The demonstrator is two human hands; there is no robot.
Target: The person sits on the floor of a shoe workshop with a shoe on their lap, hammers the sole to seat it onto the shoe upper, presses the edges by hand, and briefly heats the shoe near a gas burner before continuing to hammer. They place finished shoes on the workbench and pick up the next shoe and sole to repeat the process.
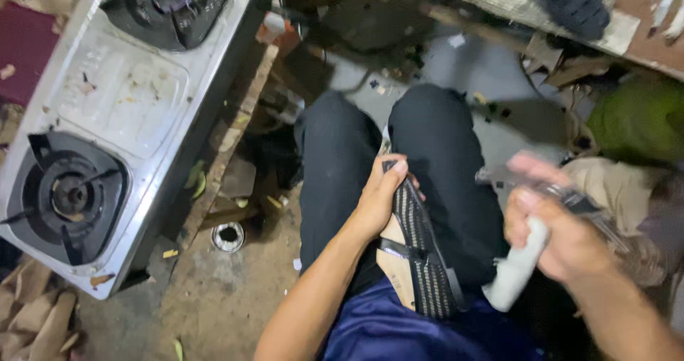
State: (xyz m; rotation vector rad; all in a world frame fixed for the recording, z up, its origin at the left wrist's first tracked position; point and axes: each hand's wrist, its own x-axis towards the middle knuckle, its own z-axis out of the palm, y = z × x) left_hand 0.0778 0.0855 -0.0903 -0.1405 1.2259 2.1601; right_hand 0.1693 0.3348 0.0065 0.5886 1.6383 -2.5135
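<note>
The sandal (pixel 417 254), a flat shoe with a black woven, ribbed upper, black straps and a pale tan sole edge, lies lengthwise along your lap between your dark-trousered thighs, its toe end pointing away from you. Your left hand (pixel 376 201) wraps round its far end, thumb over the top of the weave and fingers curled underneath, a firm closed grip on the shoe. Your right hand (pixel 552 233), blurred by motion, is held just to the right of your right thigh; its grip is folded tight round a white, soft-looking cylindrical handle (pixel 519 270), and something dark and narrow with a glint sticks out past the fingers, too smeared to tell what it is. Your blue shiny shorts (pixel 399 332) show at the lower edge. Below your knees the floor (pixel 228 290) is rough, stained concrete littered with scraps, with a small round metal tin (pixel 228 237) on it. To your left stands a stainless-steel two-burner gas stove (pixel 121 97) with black cast pan supports and a dimpled, crumb-strewn centre panel. Farther off, a green cloth bundle (pixel 641 119) lies at the right.
</note>
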